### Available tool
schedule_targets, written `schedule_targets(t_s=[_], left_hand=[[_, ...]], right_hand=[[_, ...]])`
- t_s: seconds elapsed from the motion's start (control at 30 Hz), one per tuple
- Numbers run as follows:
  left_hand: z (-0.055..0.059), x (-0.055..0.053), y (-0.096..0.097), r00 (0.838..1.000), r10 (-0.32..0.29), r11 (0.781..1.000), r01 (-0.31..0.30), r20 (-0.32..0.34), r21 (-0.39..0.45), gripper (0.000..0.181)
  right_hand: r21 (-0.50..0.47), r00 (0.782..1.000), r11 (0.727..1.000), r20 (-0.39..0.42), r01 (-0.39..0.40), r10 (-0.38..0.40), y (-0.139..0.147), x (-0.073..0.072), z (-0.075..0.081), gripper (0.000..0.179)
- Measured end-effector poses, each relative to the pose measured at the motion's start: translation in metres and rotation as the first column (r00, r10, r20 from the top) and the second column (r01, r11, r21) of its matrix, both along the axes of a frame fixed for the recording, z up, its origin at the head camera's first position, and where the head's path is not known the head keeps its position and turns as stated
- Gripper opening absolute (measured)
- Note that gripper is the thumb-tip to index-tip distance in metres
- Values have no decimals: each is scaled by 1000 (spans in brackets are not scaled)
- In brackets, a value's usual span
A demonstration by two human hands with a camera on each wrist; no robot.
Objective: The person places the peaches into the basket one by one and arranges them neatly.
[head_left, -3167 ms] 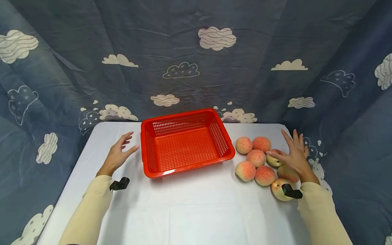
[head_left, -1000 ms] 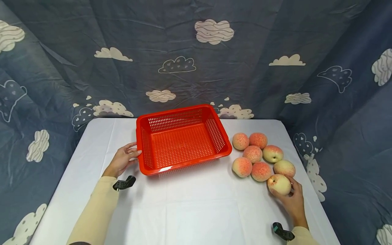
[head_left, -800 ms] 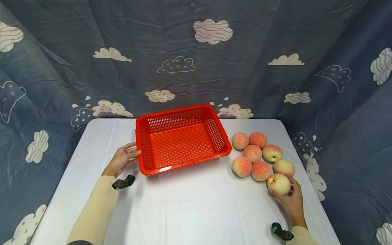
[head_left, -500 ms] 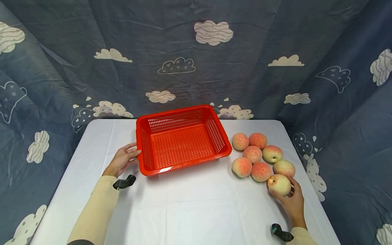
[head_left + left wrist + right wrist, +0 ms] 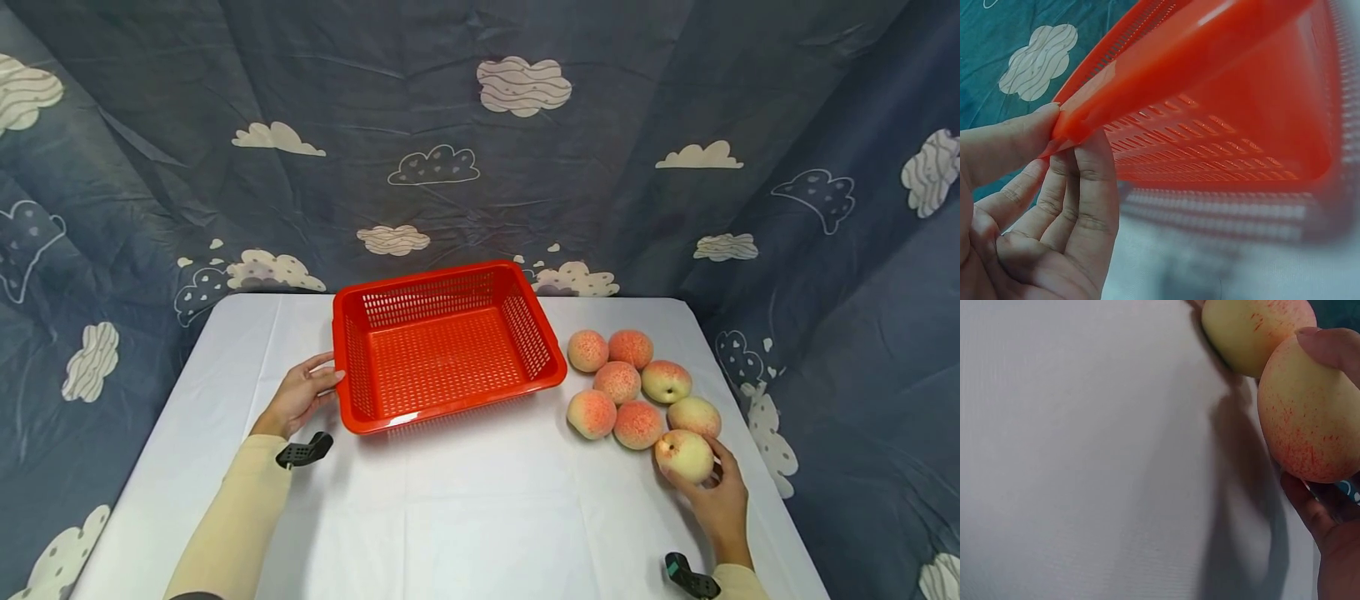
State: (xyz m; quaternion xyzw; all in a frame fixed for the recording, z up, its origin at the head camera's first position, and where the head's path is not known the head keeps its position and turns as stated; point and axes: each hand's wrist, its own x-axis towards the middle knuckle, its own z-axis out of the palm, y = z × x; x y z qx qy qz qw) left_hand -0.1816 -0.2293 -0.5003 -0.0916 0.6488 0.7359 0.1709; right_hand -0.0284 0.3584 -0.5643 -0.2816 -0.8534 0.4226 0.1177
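Note:
A red perforated plastic basket (image 5: pixel 450 408) sits at the back middle of the white table, with nothing inside. My left hand (image 5: pixel 295 402) pinches the rim at its left end; the left wrist view shows the thumb (image 5: pixel 1019 134) above and the fingers (image 5: pixel 1094 194) beneath the lip. To the right, my right hand (image 5: pixel 722 506) grips the pale yellow-pink peach (image 5: pixel 683 456) closest to me, fingers and thumb on opposite sides. In the right wrist view that peach (image 5: pixel 1310 415) stands beside another peach (image 5: pixel 1250 337), and some of my fingers are hidden.
Several other pink and yellow peaches (image 5: pixel 617 382) lie clustered between the basket and the table's right edge. The white cloth (image 5: pixel 491 533) stretches out in front. A dark blue cloud-printed curtain (image 5: pixel 600 200) hangs close behind the table.
Over the three seconds, my left hand has come to the basket's rim and taken hold of it. My right hand has moved nearer to me and gripped the closest peach. Lately both hold still.

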Motion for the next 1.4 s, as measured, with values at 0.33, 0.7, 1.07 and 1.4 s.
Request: schedule_targets(t_s=[0.33,0.7,1.07,1.4], left_hand=[[-1,0,1,1000,15,1000,-15,4,18,65],[2,0,2,1000,21,1000,-21,4,2,63],[2,0,3,1000,21,1000,-21,19,14,63],[3,-1,4,998,33,999,-32,58,-22,65]], right_hand=[[-70,995,997,-95,17,-24,-6,-3,18,89],[-32,966,994,-238,-106,96,-12,-23,39,85],[-94,931,959,-282,-268,233,-32,-61,67,84],[-99,893,911,-267,-400,363,-62,-99,82,84]])
